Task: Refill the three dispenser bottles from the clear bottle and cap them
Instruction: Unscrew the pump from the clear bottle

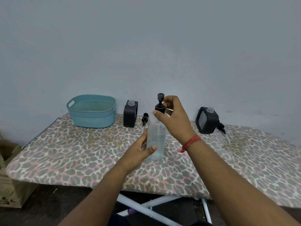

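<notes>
A clear bottle (156, 137) stands upright on the leopard-print board (65, 154), gripped low on its side by my left hand (140, 152). My right hand (174, 118) curls its fingers round the black pump cap (160, 104) at the bottle's neck. Two black dispenser bottles with open clear necks stand at the back: one at centre left (130, 115), one at the right (207, 120). A loose black pump (144, 119) lies beside the left one. Another pump (222, 128) lies next to the right one.
A teal woven basket (92, 111) stands at the back left of the board, close to the grey wall. The board's white legs (146, 207) show below its front edge. A brown box (11, 176) stands on the floor at the left.
</notes>
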Action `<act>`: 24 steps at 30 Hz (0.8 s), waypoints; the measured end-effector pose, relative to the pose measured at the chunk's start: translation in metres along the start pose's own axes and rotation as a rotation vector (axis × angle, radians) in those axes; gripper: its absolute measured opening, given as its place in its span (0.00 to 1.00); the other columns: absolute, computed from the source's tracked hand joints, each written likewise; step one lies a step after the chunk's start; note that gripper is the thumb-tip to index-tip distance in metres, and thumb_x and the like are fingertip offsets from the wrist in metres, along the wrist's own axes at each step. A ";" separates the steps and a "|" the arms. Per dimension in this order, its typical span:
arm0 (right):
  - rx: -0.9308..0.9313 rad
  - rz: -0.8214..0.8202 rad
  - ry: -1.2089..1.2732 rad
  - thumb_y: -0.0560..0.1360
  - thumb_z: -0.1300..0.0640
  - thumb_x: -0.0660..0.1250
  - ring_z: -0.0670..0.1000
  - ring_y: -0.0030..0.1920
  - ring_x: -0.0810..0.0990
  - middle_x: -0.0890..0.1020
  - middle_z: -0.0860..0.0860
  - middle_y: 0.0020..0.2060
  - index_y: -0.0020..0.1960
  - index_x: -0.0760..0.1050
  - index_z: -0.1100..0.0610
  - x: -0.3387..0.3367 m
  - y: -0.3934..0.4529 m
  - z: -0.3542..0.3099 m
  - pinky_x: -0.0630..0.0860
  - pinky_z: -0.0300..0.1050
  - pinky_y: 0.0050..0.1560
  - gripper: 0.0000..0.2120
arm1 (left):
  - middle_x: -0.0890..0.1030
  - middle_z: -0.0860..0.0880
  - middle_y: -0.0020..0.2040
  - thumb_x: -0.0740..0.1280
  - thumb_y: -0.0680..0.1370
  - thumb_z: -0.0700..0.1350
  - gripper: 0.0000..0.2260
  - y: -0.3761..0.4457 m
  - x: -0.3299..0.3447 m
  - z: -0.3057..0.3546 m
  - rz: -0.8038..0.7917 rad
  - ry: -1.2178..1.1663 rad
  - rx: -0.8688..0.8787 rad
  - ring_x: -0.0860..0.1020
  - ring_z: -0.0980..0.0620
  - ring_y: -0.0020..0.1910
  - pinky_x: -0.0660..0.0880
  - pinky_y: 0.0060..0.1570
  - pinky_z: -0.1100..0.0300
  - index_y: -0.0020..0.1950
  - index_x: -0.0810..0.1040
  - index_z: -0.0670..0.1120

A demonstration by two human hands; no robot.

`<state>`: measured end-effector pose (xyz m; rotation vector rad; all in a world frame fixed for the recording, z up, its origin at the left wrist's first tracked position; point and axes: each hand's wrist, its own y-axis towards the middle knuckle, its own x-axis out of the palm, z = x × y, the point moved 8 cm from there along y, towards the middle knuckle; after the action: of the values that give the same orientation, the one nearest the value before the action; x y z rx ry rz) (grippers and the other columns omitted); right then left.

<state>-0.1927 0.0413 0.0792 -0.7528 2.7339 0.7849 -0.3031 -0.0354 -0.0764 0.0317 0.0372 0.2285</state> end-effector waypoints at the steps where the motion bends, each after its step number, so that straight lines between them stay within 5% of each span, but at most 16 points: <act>1: 0.001 0.012 -0.003 0.74 0.55 0.74 0.35 0.53 0.77 0.78 0.44 0.52 0.60 0.69 0.47 -0.001 0.001 0.000 0.71 0.24 0.52 0.19 | 0.79 0.67 0.66 0.75 0.76 0.53 0.31 0.000 0.000 0.000 0.001 -0.002 0.003 0.76 0.65 0.66 0.77 0.60 0.65 0.74 0.64 0.69; 5: 0.006 0.017 0.012 0.74 0.56 0.74 0.42 0.53 0.81 0.81 0.47 0.49 0.58 0.70 0.47 -0.001 0.001 0.003 0.75 0.36 0.59 0.18 | 0.75 0.56 0.74 0.74 0.76 0.52 0.38 0.001 -0.001 -0.001 0.004 -0.029 0.024 0.74 0.57 0.72 0.72 0.71 0.52 0.82 0.59 0.58; 12: 0.037 -0.093 0.097 0.75 0.59 0.70 0.46 0.61 0.81 0.84 0.48 0.54 0.65 0.67 0.51 -0.002 0.003 0.005 0.73 0.55 0.69 0.22 | 0.76 0.55 0.74 0.75 0.77 0.51 0.37 0.003 -0.003 -0.004 0.007 -0.042 0.023 0.75 0.57 0.71 0.75 0.69 0.55 0.82 0.60 0.58; 16: 0.027 -0.125 0.072 0.74 0.57 0.75 0.44 0.62 0.79 0.80 0.47 0.59 0.68 0.64 0.51 -0.005 0.005 0.000 0.74 0.49 0.68 0.27 | 0.78 0.61 0.70 0.76 0.75 0.54 0.37 0.004 -0.002 -0.005 -0.005 -0.031 0.024 0.76 0.60 0.69 0.76 0.65 0.58 0.80 0.62 0.62; 21: 0.011 -0.067 -0.045 0.73 0.54 0.76 0.39 0.50 0.83 0.78 0.41 0.49 0.60 0.66 0.48 -0.008 0.008 -0.006 0.77 0.33 0.51 0.23 | 0.79 0.64 0.68 0.77 0.74 0.55 0.35 0.006 -0.003 -0.008 0.006 -0.050 0.010 0.76 0.60 0.69 0.77 0.62 0.60 0.77 0.64 0.66; 24: 0.013 -0.055 -0.045 0.73 0.55 0.75 0.39 0.49 0.84 0.80 0.43 0.50 0.60 0.67 0.51 -0.010 0.009 -0.007 0.77 0.36 0.51 0.21 | 0.79 0.65 0.67 0.78 0.72 0.59 0.32 0.004 -0.001 -0.004 -0.003 -0.032 0.007 0.76 0.62 0.68 0.77 0.59 0.64 0.70 0.66 0.73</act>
<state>-0.1895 0.0482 0.0917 -0.7945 2.6636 0.7623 -0.3050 -0.0317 -0.0803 0.0422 0.0066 0.2243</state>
